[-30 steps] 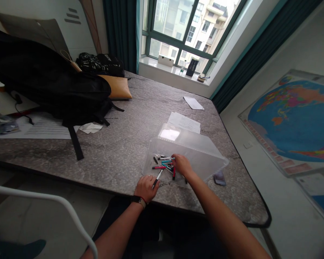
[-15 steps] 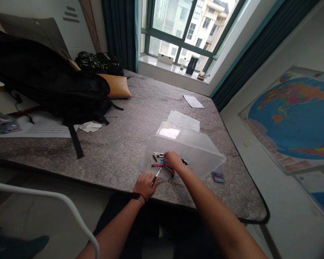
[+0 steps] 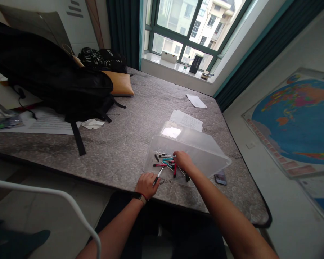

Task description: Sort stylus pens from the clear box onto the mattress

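A translucent plastic box (image 3: 205,153) lies on its side with its open mouth facing me. Several pens are scattered in it, among them a red pen (image 3: 158,165) and a teal one (image 3: 167,159). My left hand (image 3: 144,185) rests at the table's near edge, closed around a white-and-black pen (image 3: 158,175) that points up toward the box. Reaching into the box mouth, my right hand (image 3: 183,161) is over the right part of the pens. Its fingers are bent together, and what they hold, if anything, is hidden.
A small dark object (image 3: 220,178) lies right of the box. Papers (image 3: 187,119) sit behind it. A black backpack (image 3: 51,77), a tan cushion (image 3: 122,84) and crumpled paper (image 3: 93,124) are at the left. A white curved bar (image 3: 56,194) crosses the lower left.
My right hand has moved right over the pens, uncovering more of them. My left hand keeps its pen in nearly the same place. The whole view has shifted slightly.
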### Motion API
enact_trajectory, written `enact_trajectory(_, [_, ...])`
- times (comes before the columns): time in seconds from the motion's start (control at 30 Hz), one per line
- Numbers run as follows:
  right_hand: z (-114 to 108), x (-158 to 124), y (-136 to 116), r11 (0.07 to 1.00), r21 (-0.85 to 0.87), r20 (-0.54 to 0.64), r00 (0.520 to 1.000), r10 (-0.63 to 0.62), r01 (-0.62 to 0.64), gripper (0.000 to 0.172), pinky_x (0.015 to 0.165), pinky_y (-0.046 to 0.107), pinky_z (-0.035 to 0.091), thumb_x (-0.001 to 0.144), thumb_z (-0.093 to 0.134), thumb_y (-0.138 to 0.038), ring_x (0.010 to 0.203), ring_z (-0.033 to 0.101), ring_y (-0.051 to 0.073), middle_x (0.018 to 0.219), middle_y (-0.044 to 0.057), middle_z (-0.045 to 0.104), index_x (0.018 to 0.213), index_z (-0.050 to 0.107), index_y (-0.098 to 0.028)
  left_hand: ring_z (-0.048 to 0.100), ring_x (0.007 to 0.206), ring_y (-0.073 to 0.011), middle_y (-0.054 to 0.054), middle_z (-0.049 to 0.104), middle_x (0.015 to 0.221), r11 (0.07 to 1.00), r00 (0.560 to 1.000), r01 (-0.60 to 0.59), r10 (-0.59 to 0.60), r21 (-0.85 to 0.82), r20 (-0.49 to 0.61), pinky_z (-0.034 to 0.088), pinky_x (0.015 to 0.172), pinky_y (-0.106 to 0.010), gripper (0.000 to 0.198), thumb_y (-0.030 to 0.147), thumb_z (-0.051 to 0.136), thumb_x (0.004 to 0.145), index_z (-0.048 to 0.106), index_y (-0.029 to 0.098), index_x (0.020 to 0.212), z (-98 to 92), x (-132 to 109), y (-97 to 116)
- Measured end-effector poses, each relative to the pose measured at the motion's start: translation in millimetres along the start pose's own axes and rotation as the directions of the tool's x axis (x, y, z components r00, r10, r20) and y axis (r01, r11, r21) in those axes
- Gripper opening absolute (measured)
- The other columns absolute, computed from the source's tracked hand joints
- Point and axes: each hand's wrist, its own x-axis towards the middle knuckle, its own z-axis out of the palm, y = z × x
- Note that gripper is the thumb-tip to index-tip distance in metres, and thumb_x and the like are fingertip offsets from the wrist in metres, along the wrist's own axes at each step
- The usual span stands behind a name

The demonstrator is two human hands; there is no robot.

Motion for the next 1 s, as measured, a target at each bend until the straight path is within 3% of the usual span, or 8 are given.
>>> enact_trajectory(0.27, [3.2, -13.7, 15.2, 0.999, -0.01, 0.029, 0.999, 0.042, -0.042, 0.031, 0.081, 0.029, 0.045, 0.091, 0.049, -0.031, 0.101, 0.064, 0.024, 0.111, 0.011, 0.069, 0.118, 0.064, -0.025, 0.057, 0.083, -0.023, -0.008, 0.066, 0.087, 1.0, 1.0, 0.001, -0.001, -0.001, 0.002, 0.037, 0.073, -0.036, 0.032, 0.037, 0.036, 0.097, 0.063, 0.021, 0.104, 6.8, -2.5, -3.4])
enact_trajectory(0.53, [3.0, -32.7, 29.4, 0.978, 0.036, -0.158, 0.966, 0.207, -0.203, 0.034, 0.078, 0.029, 0.045, 0.096, 0.039, -0.033, 0.097, 0.065, 0.024, 0.104, 0.013, 0.07, 0.114, 0.066, -0.022, 0.057, 0.083, -0.0235, -0.008, 0.066, 0.084, 1.0, 1.0, -0.005, 0.005, -0.012, -0.001, 0.037, 0.073, -0.036, 0.03, 0.037, 0.038, 0.097, 0.063, 0.02, 0.096, 5.2, -1.8, -3.9])
enact_trajectory(0.77, [5.0, -30.6, 28.9, 0.981, -0.016, 0.096, 0.976, 0.195, -0.195, 0.03, 0.07, 0.029, 0.048, 0.089, 0.051, -0.041, 0.091, 0.068, 0.026, 0.1, 0.013, 0.072, 0.098, 0.073, -0.021, 0.057, 0.083, -0.023, -0.007, 0.067, 0.085, 1.0, 1.0, -0.008, 0.008, -0.009, -0.021, 0.037, 0.073, -0.035, 0.03, 0.037, 0.039, 0.097, 0.064, 0.021, 0.094, 5.4, -1.3, -3.0])
enact_trajectory(0.9, [7.7, -31.2, 29.2, 0.982, -0.028, 0.1, 0.977, 0.189, -0.187, 0.027, 0.071, 0.029, 0.048, 0.088, 0.053, -0.037, 0.092, 0.068, 0.025, 0.103, 0.013, 0.071, 0.101, 0.071, -0.022, 0.058, 0.083, -0.023, -0.007, 0.066, 0.084, 1.0, 1.0, -0.009, 0.009, -0.009, -0.02, 0.037, 0.073, -0.035, 0.029, 0.036, 0.04, 0.096, 0.064, 0.02, 0.092, 5.0, -1.2, -2.7])
enact_trajectory(1.0, [6.9, -31.7, 29.0, 0.984, -0.021, 0.036, 0.983, 0.178, -0.177, 0.028, 0.073, 0.028, 0.047, 0.091, 0.05, -0.036, 0.093, 0.067, 0.024, 0.102, 0.013, 0.071, 0.1, 0.07, -0.021, 0.058, 0.082, -0.0226, -0.007, 0.066, 0.083, 1.0, 1.0, -0.008, 0.008, -0.009, -0.015, 0.037, 0.073, -0.035, 0.03, 0.037, 0.039, 0.096, 0.063, 0.02, 0.091, 4.8, -1.2, -3.1])
